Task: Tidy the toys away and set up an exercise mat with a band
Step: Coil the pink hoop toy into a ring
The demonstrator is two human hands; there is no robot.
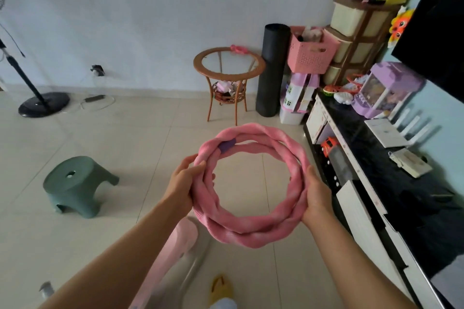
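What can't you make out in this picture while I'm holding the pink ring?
Head view, the only one:
- Rolled black mat: its far side faces the wall, and the roll hides its surface.
- Pink basket: contents too small and blurred.
- Wicker table: items on the lower shelf too small.
- Left hand and right hand: fingertips hidden behind the pink twisted ring.
- Standing fan: head cut off by the left edge.

the twisted pink band (251,183) looks like soft woven cloth with a faint sheen. floor tiles (125,133) are smooth and glossy. the green stool (75,183) is matt plastic; the side table (229,68) is rattan with a glass tabletop.
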